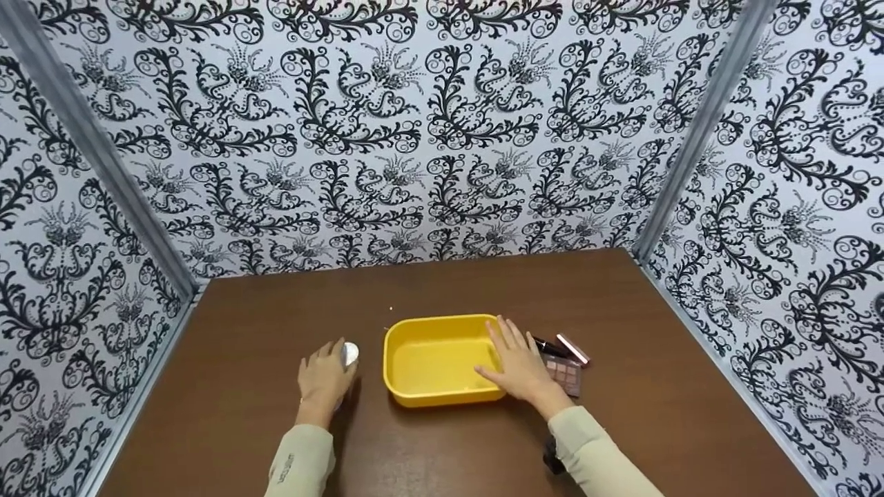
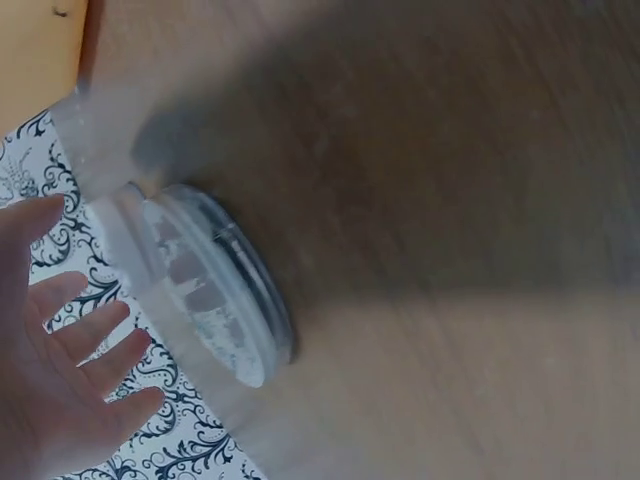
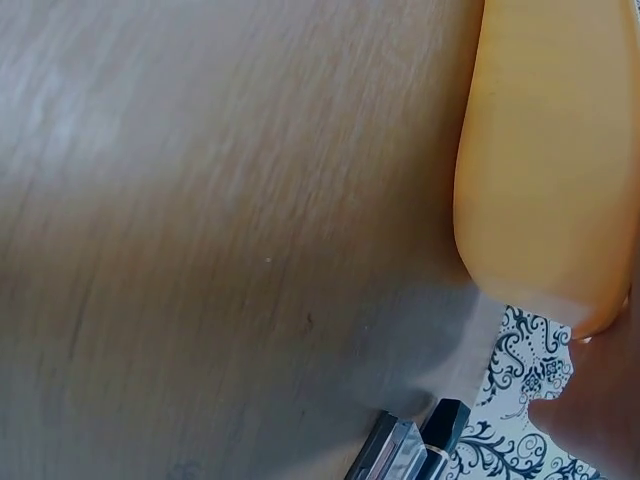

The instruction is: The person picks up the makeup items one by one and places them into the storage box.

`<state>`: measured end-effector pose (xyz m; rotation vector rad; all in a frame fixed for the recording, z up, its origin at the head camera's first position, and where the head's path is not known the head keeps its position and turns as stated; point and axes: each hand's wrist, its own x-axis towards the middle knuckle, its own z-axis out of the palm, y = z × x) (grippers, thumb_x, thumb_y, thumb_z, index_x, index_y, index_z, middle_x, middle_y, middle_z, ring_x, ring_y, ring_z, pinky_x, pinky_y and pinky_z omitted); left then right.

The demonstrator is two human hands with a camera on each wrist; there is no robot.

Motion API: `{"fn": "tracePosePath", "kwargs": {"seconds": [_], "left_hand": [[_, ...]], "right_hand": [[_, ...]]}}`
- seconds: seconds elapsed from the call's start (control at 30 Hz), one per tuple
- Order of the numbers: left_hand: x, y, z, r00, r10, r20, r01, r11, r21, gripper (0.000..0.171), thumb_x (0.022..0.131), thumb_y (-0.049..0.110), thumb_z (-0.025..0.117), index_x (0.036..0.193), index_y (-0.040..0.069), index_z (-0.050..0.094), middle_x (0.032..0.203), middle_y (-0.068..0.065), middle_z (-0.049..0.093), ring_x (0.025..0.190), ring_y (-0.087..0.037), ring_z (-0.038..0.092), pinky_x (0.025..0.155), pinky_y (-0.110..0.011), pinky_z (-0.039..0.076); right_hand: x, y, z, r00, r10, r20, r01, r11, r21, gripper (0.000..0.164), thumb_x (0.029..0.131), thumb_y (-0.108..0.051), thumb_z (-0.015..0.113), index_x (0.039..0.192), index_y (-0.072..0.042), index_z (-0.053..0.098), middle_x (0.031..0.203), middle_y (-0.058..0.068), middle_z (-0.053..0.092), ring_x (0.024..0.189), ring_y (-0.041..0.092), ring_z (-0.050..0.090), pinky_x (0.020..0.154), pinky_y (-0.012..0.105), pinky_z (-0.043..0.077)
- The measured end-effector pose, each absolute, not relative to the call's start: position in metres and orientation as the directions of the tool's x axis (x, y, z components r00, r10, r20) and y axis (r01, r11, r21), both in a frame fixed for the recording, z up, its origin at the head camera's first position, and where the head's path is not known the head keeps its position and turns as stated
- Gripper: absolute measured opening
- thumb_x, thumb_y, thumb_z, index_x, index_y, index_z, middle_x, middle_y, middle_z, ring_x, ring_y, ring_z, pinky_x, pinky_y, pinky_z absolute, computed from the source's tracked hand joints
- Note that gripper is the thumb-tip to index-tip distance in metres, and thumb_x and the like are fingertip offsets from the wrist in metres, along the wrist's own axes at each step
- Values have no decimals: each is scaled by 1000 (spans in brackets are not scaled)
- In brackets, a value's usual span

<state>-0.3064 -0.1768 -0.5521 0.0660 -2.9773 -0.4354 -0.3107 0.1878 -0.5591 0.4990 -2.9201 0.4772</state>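
Note:
My left hand (image 1: 324,376) is at a clear bottle with a white cap (image 1: 351,353), left of a yellow plastic tub (image 1: 442,399). In the left wrist view the bottle (image 2: 215,290) lies on the table, its capped end toward my spread fingers (image 2: 105,335); I cannot tell whether they touch it. My right hand (image 1: 521,369) spreads its fingers over the tub's right end, holding nothing. Beside that hand lie an eyeshadow palette (image 1: 565,376), partly covered, a black cosmetic tube (image 1: 552,347) and a pink shiny tube (image 1: 573,349).
The brown table (image 1: 414,449) carries the tub in its middle. Walls with black and white scroll patterns (image 1: 442,138) stand behind it and at both sides. A small black object (image 1: 552,457) shows by the right sleeve.

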Motion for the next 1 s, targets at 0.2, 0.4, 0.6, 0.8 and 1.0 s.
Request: {"fn": "tracePosePath", "kwargs": {"seconds": [0.2,0.4,0.6,0.8,1.0], "left_hand": [[-308,-176,-560,-980,-75,184,-19,957,290,48,90,27,70,127,-3,60,136,-30,57,121,-47,57,104,-57,46],[-316,-173,-564,-981,-75,178,-16,950,311,51,89,23,73,127,-5,55,128,-28,60,109,-48,62,93,-56,52],[-318,-175,-571,-969,-89,230,-14,951,308,48,84,19,78,117,-5,54,112,-27,64,96,-46,65,83,-55,55],[-321,-174,-571,-959,-117,260,-17,934,357,42,81,11,79,111,-5,55,106,-27,63,92,-46,65,77,-55,56],[-324,-172,-567,-971,-134,200,-44,915,402,42,85,12,76,116,-5,55,112,-27,60,101,-46,62,81,-57,55]], "right_hand": [[-310,185,-560,-933,-306,192,-348,902,-257,87,93,-56,58,158,-7,26,165,19,22,152,37,25,120,63,23],[-310,185,-558,-936,-292,195,-335,910,-244,88,93,-57,57,158,-6,26,165,18,22,151,37,26,121,60,24],[-309,184,-559,-932,-311,187,-351,904,-243,87,93,-58,55,157,-7,27,165,19,22,152,37,26,121,60,24],[-310,185,-559,-929,-310,202,-355,901,-250,86,93,-56,57,157,-7,28,164,20,23,151,37,26,121,59,24],[-311,188,-558,-929,-309,202,-355,899,-256,88,93,-56,57,157,-4,27,164,21,22,151,38,26,121,58,25]]}}
